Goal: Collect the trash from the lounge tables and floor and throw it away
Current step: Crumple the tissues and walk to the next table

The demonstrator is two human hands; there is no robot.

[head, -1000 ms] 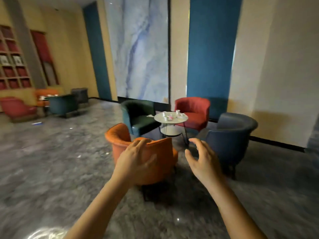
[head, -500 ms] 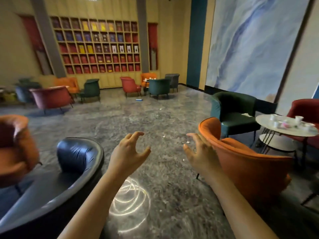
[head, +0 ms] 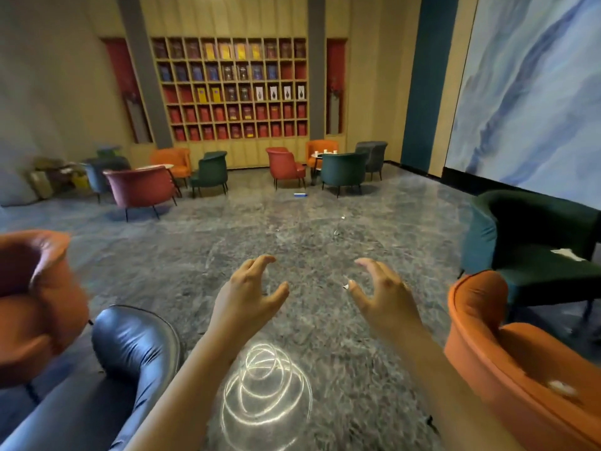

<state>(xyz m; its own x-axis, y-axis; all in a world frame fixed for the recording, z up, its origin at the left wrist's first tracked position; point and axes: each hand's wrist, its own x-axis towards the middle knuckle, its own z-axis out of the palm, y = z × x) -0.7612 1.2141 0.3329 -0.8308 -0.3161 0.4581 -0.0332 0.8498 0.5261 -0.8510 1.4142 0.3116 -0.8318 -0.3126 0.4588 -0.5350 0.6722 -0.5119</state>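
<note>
left hand (head: pixel 247 296), right hand (head: pixel 383 296), fingers spread, holding nothing, blue litter (head: pixel 300 195) on floor

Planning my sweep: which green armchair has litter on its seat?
The near green armchair at right: a white scrap lies on its seat; the far ones show none.

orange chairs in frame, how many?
4: near left, near right, far left by the shelf wall, far right behind the small table. Others may be hidden.

- Grey marble floor (head: pixel 182 255) is carrying a blue-white wrapper (head: pixel 300 195) lying far ahead of both hands
- Small scraps (head: pixel 336 232) are lying nearer, ahead-right
</note>
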